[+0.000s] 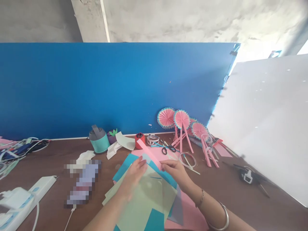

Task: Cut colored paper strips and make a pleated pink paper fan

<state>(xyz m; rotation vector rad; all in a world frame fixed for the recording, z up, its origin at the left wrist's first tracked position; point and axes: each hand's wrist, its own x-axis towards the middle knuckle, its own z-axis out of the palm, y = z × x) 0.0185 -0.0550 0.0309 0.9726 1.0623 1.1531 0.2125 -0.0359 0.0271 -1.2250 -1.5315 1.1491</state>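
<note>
My left hand and my right hand are both pinched on a folded pink paper strip that slants up to the left between them. Beneath the hands lies a loose pile of paper sheets, pale green, blue and pink. The right wrist wears a metal bangle and a thin bracelet.
Pink and teal paper fans on sticks lean at the blue board. Black-handled scissors, tape rolls, a red tape roll, a teal container, a power strip and a black clip lie on the brown table. A white board stands right.
</note>
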